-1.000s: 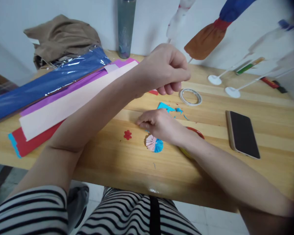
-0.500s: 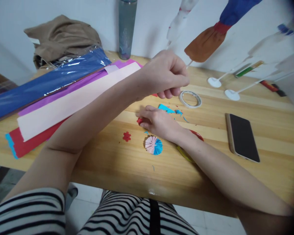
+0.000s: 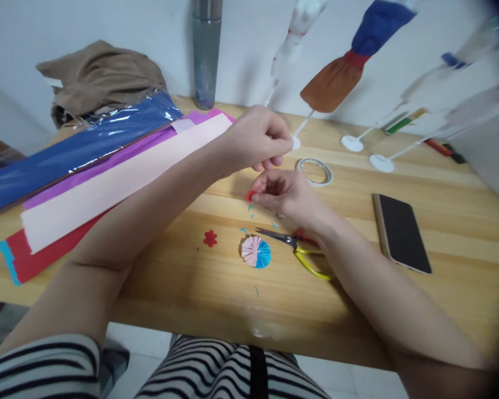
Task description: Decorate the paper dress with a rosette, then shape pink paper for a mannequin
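My right hand [image 3: 289, 195] pinches a small red paper piece [image 3: 249, 196] between thumb and fingers, just above the table. Higher up, my left hand [image 3: 260, 138] is closed with its fingertips pressed together; whatever they may hold is hidden or too small to make out. Below the hands lies a pleated pink and blue paper rosette [image 3: 256, 252]. Left of it is a red paper flower [image 3: 210, 238]. Scissors [image 3: 291, 240] with red and yellow handles lie beside the rosette, partly under my right forearm. Tiny blue paper scraps [image 3: 244, 230] are scattered between them.
Stacked coloured paper [image 3: 120, 183] and a plastic-wrapped blue roll [image 3: 79, 147] lie left, near brown cloth [image 3: 103, 77]. A bottle [image 3: 207, 61] stands behind. Rightward are a tape roll [image 3: 328, 176], a phone [image 3: 403, 233] and white-based stands [image 3: 381, 163] with covered tops.
My right hand has risen off the table with the red piece, uncovering the scissors' blades. My left hand has moved down and left, closer to it. The camera view has shifted slightly.
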A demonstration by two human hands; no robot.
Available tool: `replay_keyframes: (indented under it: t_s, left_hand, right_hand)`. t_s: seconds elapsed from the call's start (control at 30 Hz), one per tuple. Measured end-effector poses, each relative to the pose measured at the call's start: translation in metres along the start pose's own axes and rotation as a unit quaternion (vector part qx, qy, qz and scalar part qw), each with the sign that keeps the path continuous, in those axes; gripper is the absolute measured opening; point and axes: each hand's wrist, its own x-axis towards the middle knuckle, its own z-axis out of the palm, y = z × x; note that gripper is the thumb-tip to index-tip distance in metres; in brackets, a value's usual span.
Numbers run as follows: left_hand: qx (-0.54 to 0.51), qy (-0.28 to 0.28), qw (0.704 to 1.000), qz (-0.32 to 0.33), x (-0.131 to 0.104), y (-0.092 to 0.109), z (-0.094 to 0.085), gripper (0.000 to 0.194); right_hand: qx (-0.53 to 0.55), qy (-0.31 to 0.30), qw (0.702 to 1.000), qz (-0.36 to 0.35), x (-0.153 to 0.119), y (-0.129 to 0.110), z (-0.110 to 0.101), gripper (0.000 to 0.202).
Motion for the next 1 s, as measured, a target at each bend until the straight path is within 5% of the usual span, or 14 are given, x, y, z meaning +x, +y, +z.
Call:
replay_keyframes:
  t_s: [0.17, 0.33, 0.47, 0.7, 0.83, 1.0]
  left_hand:
    - [0.01, 0.024, 0.999, -0.039, 0.005, -0.007, 0.002, 0.022]
    - [-0.037, -0.035, 0.998, -0.036, 0.001, -0.008, 0.008, 0.019]
    - [-0.055, -0.027, 0.997, -0.041, 0.0, -0.007, 0.016, 0.006]
    - [-0.082, 0.003, 0.995, -0.053, 0.0, -0.006, 0.021, 0.014]
    - [-0.115, -0.01, 0.99, -0.081, -0.004, 0.0, 0.017, 0.016]
    - [-0.156, -0.034, 0.983, -0.089, -0.006, 0.005, 0.015, 0.017]
  right_hand:
    - [0.084, 0.101, 0.991, -0.02, -0.011, -0.019, -0.031, 0.027]
    - [0.068, 0.165, 0.981, -0.079, -0.018, -0.029, -0.046, 0.029]
    - [0.054, 0.178, 0.979, -0.084, -0.02, -0.033, -0.048, 0.028]
    - [0.031, 0.181, 0.979, -0.085, -0.026, -0.038, -0.057, 0.02]
    - [-0.044, 0.258, 0.944, -0.198, -0.033, -0.04, -0.056, 0.005]
    - [-0.216, 0.22, 0.888, -0.34, -0.036, -0.037, -0.055, 0.012]
